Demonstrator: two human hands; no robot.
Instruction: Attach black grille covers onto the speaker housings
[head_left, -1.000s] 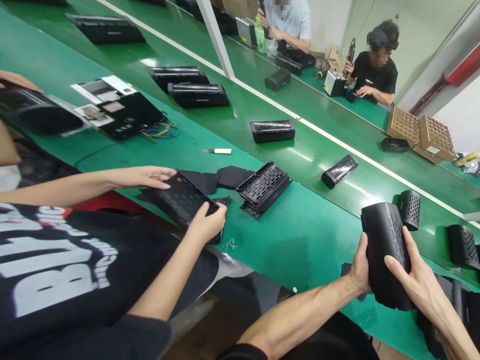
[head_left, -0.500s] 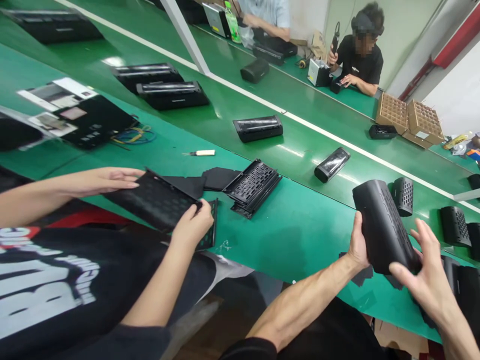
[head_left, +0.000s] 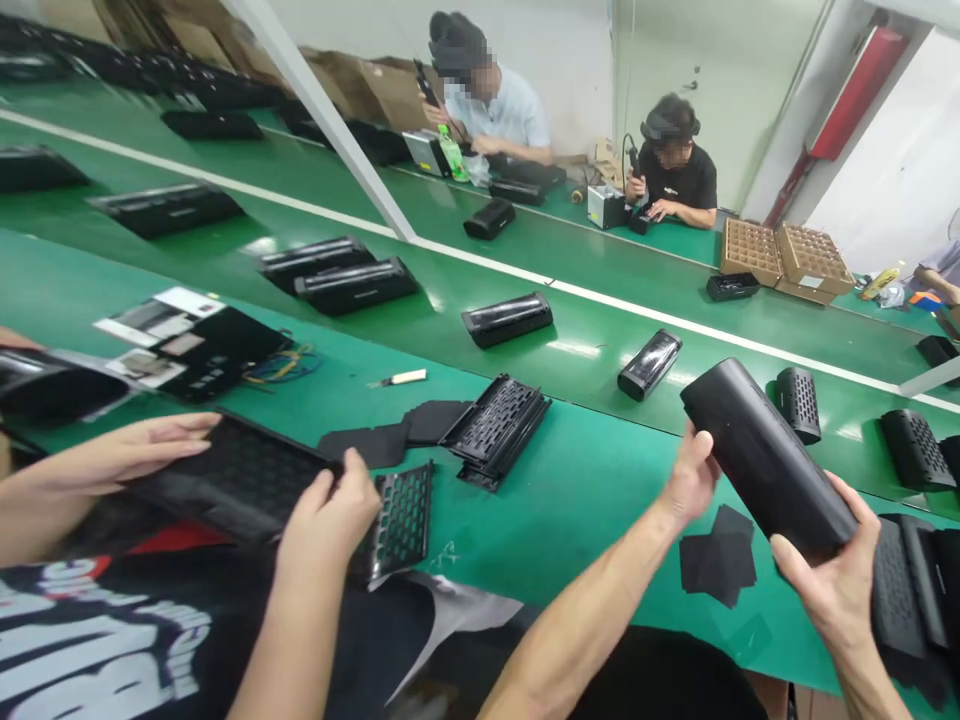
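Note:
A long black casing [head_left: 765, 455] is held up at a tilt over the green table. My left hand [head_left: 691, 472] grips its upper left end, thumb against the side. Around its lower right end, my right hand [head_left: 832, 560] has its fingers and thumb wrapped. Thin black sheets [head_left: 718, 556] lie in a loose pile on the table below the casing. More black casings [head_left: 904, 590] stand beside my right wrist, partly hidden by it.
At left a co-worker's hands hold a black perforated panel [head_left: 255, 478]. Stacked perforated panels [head_left: 496, 425] lie mid-table. Casings [head_left: 507, 320] rest along the green line [head_left: 585, 375]. Two people sit across, near partitioned cartons [head_left: 814, 260]. A white post [head_left: 330, 125] rises at upper left.
The casing has turned in my hands, showing its smooth side instead of its slotted edge. My right hand has closed round its lower end. The view has tilted upward.

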